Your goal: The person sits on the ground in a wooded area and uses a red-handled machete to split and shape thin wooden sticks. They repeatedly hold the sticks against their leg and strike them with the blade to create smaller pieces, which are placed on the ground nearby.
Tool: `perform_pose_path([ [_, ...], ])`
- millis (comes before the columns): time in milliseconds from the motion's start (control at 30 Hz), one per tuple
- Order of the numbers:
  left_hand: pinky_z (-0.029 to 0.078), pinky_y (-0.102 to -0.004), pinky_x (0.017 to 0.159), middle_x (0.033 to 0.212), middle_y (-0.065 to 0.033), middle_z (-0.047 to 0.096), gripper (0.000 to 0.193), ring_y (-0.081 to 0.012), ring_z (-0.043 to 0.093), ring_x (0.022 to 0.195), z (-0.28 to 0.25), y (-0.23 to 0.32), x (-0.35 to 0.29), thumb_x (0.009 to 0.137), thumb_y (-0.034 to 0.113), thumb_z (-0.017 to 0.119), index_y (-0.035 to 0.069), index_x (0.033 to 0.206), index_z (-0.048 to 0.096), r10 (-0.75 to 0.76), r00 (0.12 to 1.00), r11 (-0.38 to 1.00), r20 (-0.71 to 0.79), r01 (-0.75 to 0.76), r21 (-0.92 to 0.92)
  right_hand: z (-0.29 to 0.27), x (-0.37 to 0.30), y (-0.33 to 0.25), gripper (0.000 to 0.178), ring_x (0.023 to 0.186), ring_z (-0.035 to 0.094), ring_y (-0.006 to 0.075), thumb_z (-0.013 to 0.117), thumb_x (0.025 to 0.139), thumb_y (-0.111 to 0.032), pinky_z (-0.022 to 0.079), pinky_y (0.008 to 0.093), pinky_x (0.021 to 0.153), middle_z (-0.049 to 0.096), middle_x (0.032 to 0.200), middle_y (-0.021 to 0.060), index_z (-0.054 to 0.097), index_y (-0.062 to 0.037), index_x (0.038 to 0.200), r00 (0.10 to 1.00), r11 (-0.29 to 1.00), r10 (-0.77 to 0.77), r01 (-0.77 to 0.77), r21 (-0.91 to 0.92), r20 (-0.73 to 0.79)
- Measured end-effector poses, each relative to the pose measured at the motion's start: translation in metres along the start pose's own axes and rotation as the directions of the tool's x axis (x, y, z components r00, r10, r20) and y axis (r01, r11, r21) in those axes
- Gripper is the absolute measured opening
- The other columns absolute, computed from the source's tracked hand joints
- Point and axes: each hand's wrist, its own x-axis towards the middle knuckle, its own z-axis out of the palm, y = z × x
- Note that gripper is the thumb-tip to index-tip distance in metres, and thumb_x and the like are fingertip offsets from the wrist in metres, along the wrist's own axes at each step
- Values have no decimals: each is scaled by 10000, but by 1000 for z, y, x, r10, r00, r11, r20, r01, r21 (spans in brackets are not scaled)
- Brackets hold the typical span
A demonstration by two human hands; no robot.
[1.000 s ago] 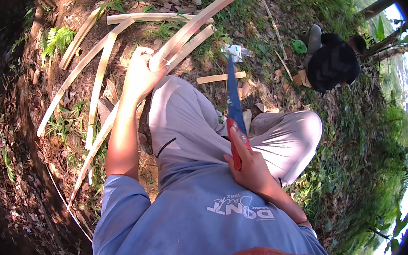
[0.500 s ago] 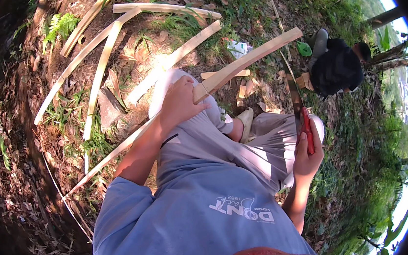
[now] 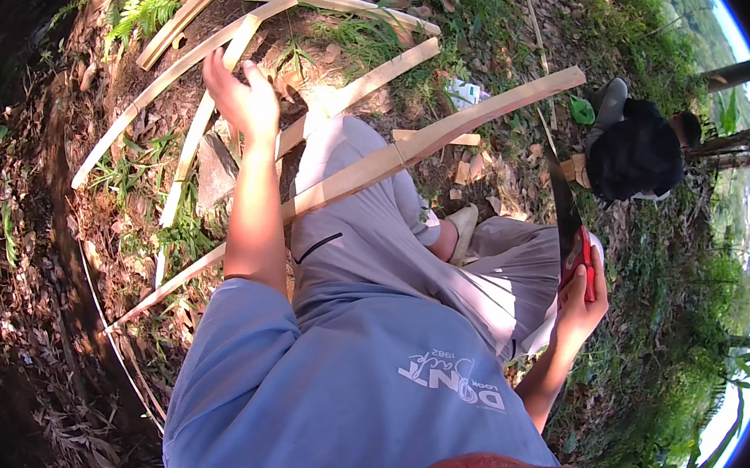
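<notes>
A long pale wooden strip [image 3: 343, 178] lies slantwise across my lap, with a thin dark line across it beyond my knee. My left hand [image 3: 245, 102] is off that strip, raised to the far left with thumb and fingers apart. It appears over the wooden strips on the ground; whether it touches any cannot be told. My right hand [image 3: 582, 297] is closed round the red handle of a hand saw [image 3: 565, 207]. The dark blade points away from me, its tip near the strip's far right end.
More wooden strips [image 3: 171, 80] lie on the leafy ground at the far left. A grey stone [image 3: 215, 170] sits by my knee. Short wood offcuts [image 3: 462, 173] lie beyond my lap. Another person in dark clothing [image 3: 633, 150] is low down at the right, near a green leaf [image 3: 581, 109].
My left hand has let go of the strip on my lap and moved up and leftward, opening. The saw stays in my right hand. The view has shifted a little.
</notes>
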Motion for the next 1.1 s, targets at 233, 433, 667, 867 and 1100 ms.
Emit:
perform_pose_path([
  [233,492,-423,1097,1351,-199,701,405,-342,667,1251,37,24,-4,1074,330,586,52,1348,695,109,-48,981,993,-158,-115,-15,1,18,435,560,366,-8,614,1079,-135,251,198,497,536,768,-68,597,-17,1497,998,999,-40,41,-18,52],
  [433,544,-437,1011,1267,-206,741,327,-330,729,1156,5,34,69,1014,236,644,2,1235,703,-165,943,986,288,147,81,-15,-8,23,443,517,327,-13,620,1085,-148,227,205,475,470,660,-102,585,-16,1506,1000,999,18,-18,30,7],
  [667,392,-518,1211,1560,-139,560,572,-372,469,1482,68,41,-85,1110,495,485,38,1411,651,176,-72,955,982,255,-152,-5,-2,6,453,569,393,-4,609,1084,-148,259,191,503,585,784,-66,572,8,1507,996,1000,-25,25,2,87],
  [867,549,-400,993,1249,-135,762,329,-282,735,1131,70,57,6,1063,275,610,80,1305,716,91,639,960,764,148,-239,-13,-7,0,459,562,393,1,604,1071,-112,260,196,508,586,760,-52,567,13,1511,992,999,-42,39,35,119],
  [1100,397,-459,1222,1570,-160,549,400,-346,507,1465,64,-13,-50,1009,281,624,90,1352,698,138,71,747,988,-663,-57,4,-15,-6,458,577,405,5,593,1057,-78,269,194,519,597,799,-48,576,8,1506,992,999,-35,33,17,123],
])
